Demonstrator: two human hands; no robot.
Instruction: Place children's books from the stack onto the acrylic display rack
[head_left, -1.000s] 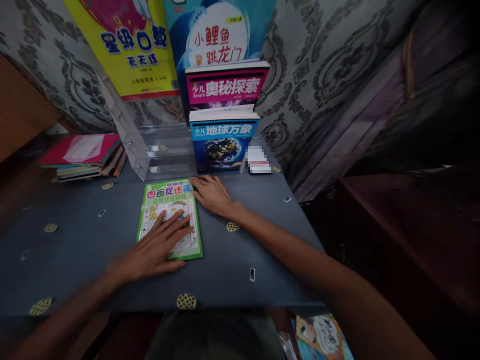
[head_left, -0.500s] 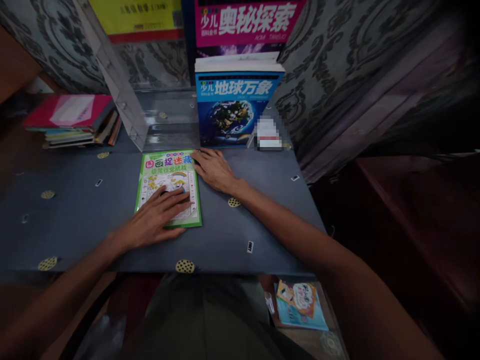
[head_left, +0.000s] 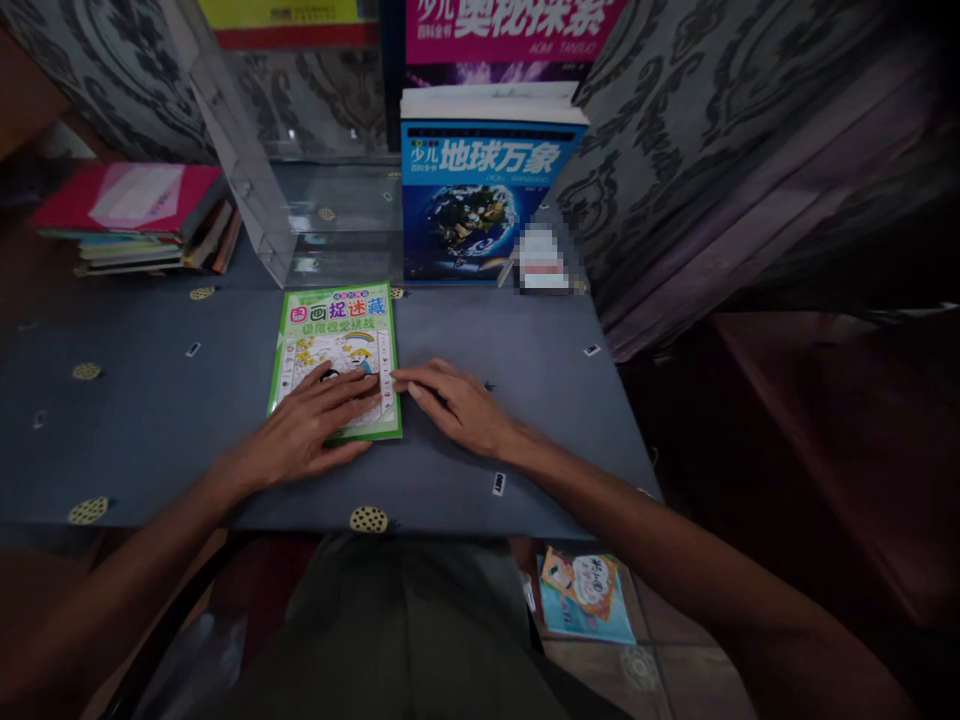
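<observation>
A green-bordered picture book (head_left: pixel 337 325) lies closed on the table, its cover facing up. My left hand (head_left: pixel 315 415) rests flat across the lower part of this cover, fingers stretched out and hiding some of the drawing. At the book's right edge is my right hand (head_left: pixel 457 405), its index fingertip reaching the border and its other fingers partly bent. The right hand holds nothing that I can see.
Behind the book stands a clear acrylic rack (head_left: pixel 281 240). It holds a blue book with a globe (head_left: pixel 472 215), a pink book (head_left: pixel 510 35) and a yellow one. A stack of books (head_left: pixel 135 215) lies at left. Another book (head_left: pixel 589 600) lies low at right, below the table.
My right hand has moved from the book's top right corner down along its right edge. The left hand stays on the cover. The view has shifted slightly.
</observation>
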